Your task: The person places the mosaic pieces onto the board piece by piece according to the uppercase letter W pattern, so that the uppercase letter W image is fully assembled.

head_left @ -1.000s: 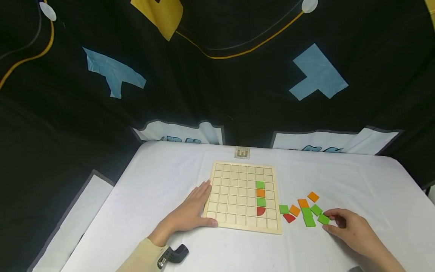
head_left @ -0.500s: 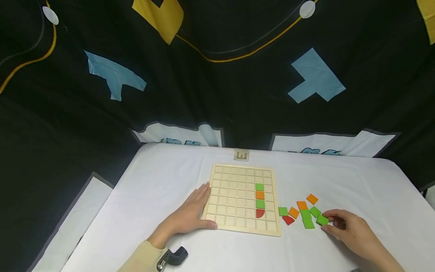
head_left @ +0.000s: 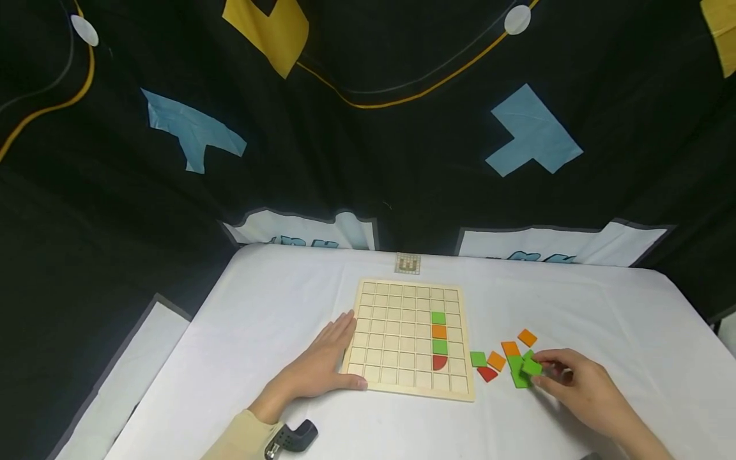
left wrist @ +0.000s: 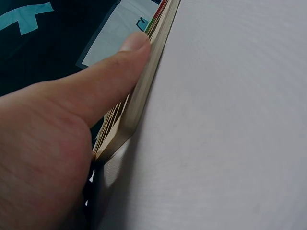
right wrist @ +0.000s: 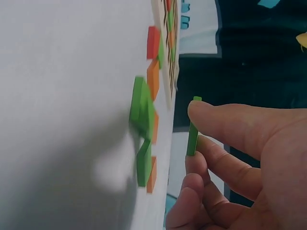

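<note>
A green tile [head_left: 531, 367], newly lifted free, is pinched by right hand [head_left: 582, 386]; board [head_left: 394, 330] seemingly steadied by outstretched left hand [head_left: 317, 363].

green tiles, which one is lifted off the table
The green tile pinched in the right hand: it's clear of the table, while the other green tiles lie there or in the board.

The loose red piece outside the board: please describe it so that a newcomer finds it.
On the white table, find the wooden grid board, then look just past its right edge. There, a green square and an orange square lie side by side; the red piece sits on their near side. It alone is red among the loose pieces.
</note>
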{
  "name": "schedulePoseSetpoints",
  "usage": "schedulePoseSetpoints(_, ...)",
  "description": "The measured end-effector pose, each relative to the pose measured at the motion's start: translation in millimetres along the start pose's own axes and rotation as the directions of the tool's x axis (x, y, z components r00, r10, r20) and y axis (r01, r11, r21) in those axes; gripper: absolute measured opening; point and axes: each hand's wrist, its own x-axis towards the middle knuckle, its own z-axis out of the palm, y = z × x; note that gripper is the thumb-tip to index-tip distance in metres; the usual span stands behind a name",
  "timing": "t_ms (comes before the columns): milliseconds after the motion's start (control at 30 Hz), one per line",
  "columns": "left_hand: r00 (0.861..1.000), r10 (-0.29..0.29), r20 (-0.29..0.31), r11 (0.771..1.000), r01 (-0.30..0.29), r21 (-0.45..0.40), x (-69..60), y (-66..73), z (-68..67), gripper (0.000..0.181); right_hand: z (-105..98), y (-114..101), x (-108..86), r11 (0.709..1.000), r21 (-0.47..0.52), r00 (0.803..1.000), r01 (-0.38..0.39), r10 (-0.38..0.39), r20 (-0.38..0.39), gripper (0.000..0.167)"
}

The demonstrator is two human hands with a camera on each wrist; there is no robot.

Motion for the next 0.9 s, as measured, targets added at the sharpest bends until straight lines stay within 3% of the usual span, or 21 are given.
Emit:
schedulePoseSetpoints(567, 1.000, -0.003, 0.004, 1.000, 0.003, 0.019, 0.1, 1.0, -0.8, 0.121, 25, -40, 11.2, 0.979, 0.114, 0.985, 0.172, -0.171, -0.012, 0.028)
schedulePoseSetpoints(900, 1.000, -0.002, 0.011, 1.000, 0.002, 0.027, -0.7, 0.6, -0.4, 0.121, 40, -59, 19.1, 0.972, 0.144, 0.981, 0.187, -0.193, 0.030, 0.030)
